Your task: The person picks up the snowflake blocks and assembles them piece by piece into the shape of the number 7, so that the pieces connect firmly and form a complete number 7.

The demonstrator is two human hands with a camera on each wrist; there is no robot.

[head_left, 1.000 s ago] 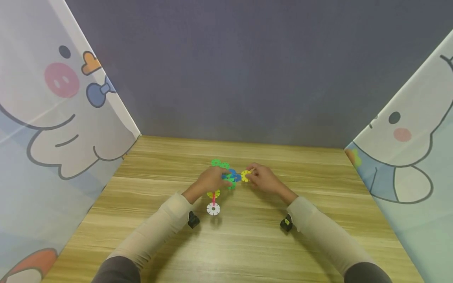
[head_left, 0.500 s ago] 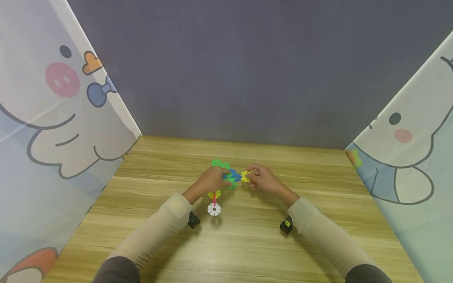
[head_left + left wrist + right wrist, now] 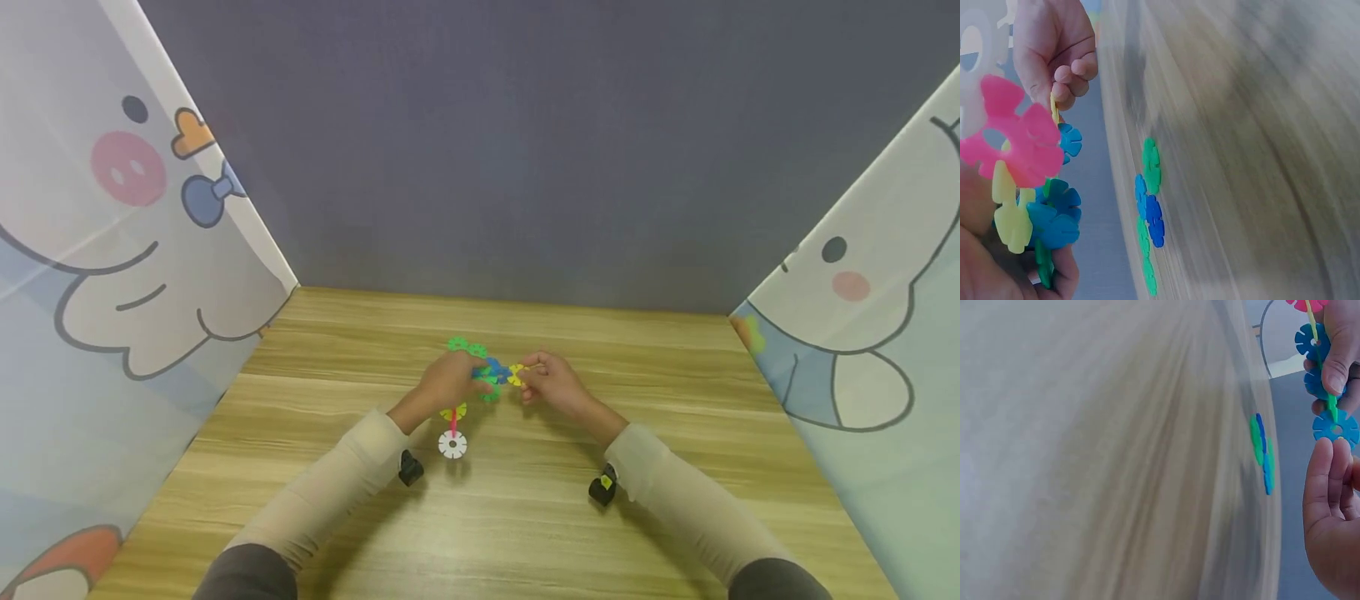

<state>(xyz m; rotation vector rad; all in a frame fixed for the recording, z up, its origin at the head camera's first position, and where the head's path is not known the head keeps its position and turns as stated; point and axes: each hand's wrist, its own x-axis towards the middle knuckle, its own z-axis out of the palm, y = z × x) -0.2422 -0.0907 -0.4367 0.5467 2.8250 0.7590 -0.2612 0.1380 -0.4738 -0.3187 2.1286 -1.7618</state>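
My left hand (image 3: pixel 447 379) grips a chain of slotted plastic snowflake discs. A pink disc (image 3: pixel 1032 140), a pale yellow disc (image 3: pixel 1013 219), blue discs (image 3: pixel 1054 225) and a white disc (image 3: pixel 459 451) belong to it. Opposite, my right hand (image 3: pixel 557 387) pinches a yellow snowflake disc (image 3: pixel 515 375) between thumb and fingers. That disc meets the edge of a blue disc (image 3: pixel 1322 429) at the chain's right end; how deep the slots interlock is hidden by the fingers. Both hands are raised above the wooden table (image 3: pixel 525 517).
Several loose discs lie on the table beyond my left hand, among them a green disc (image 3: pixel 1152 165) and a dark blue disc (image 3: pixel 1155 222). A grey panel (image 3: pixel 480 167) stands behind the table, with cartoon-printed panels at left and right.
My right hand has shifted slightly left and turned, bringing the yellow disc closer against the blue end disc. My left hand and the chain have hardly moved.
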